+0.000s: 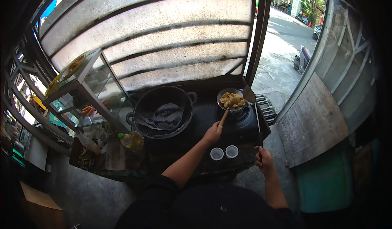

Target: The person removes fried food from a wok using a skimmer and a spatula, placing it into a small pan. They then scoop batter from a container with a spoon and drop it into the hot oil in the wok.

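Note:
My left hand (212,133) is wrapped round the wooden handle of a strainer (223,118), which holds a heap of golden fried pieces (232,100). Below the strainer, a dark round pan or burner (241,118) shows in part. In my right hand (264,160) is the long handle of a spatula (249,95); its wide metal blade rises beside the strainer's right rim. Two small white cups (217,154) stand near the counter's front edge, between my hands. Left of the strainer sits a large black wok (141,106) with dark liquid in its bottom.
A glass display case (96,84) stands at the left, with a patterned plate (74,67) on top. In front of it are an oil bottle with a green cap (130,140) and a clear plastic container (115,157). A metal grate (266,109) lies by the counter's right edge.

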Available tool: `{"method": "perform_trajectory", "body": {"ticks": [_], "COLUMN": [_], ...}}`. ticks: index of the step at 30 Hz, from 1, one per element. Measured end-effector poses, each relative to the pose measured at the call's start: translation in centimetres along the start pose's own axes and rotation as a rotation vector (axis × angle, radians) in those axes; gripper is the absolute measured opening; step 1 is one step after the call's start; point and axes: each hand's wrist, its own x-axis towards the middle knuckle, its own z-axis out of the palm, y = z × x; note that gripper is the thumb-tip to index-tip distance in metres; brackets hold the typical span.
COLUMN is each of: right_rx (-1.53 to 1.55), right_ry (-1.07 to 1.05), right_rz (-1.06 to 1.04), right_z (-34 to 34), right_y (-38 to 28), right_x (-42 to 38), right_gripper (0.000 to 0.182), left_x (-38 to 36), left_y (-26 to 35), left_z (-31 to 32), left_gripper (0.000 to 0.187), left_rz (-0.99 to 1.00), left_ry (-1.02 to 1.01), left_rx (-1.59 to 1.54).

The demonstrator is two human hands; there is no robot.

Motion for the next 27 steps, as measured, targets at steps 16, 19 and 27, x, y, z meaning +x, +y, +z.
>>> {"method": "perform_trajectory", "body": {"ticks": [16,19,27], "right_rx": [0.015,-0.103,-0.098], "right_ry": [-0.144,-0.242,-0.575], "right_rz": [0.167,0.143,0.495], "right_z": [5.2,7.3,18.7], "right_y": [-0.9,-1.1,-2.0], "right_x": [6.1,5.8,7.8], "right_gripper": [0.036,0.036,0.034], "left_x": [-5.5,-9.2,-21.1], "left_y": [1.7,-1.0,-9.1], "left_z": [-2.9,-5.0,-9.9], "left_gripper": [0.064,0.062,0.051], "left_rz": [-0.477,-0.489,-0.635], "left_ry": [-0.304,-0.315,0.023], "left_rx": [-0.392,-0.452,-0.652]}}
